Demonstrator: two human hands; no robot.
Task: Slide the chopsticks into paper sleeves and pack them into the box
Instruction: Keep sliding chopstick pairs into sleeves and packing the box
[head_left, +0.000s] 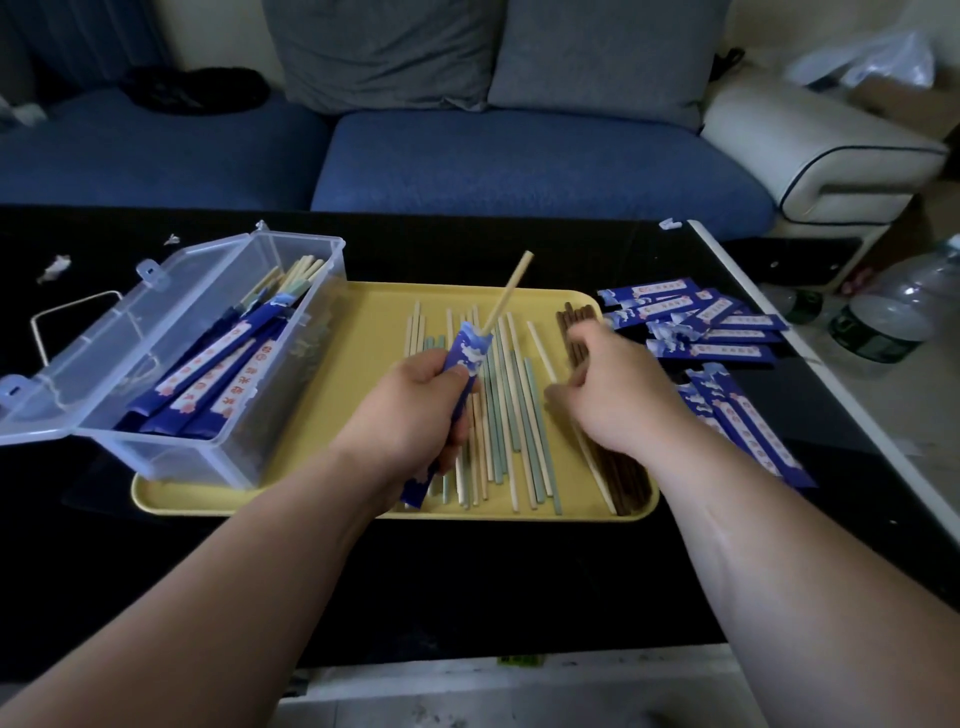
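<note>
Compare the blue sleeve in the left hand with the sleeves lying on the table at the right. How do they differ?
The held sleeve is gripped by the left hand, tilted above the yellow tray; the table sleeves lie flat on the black table. A pale chopstick sticks out of the held sleeve; the table sleeves show none. The held sleeve is one; the table sleeves form loose piles. Both are blue with white print.

Blue sofa (519, 171) behind black table (467, 571); water bottle (893, 312) at right.
</note>
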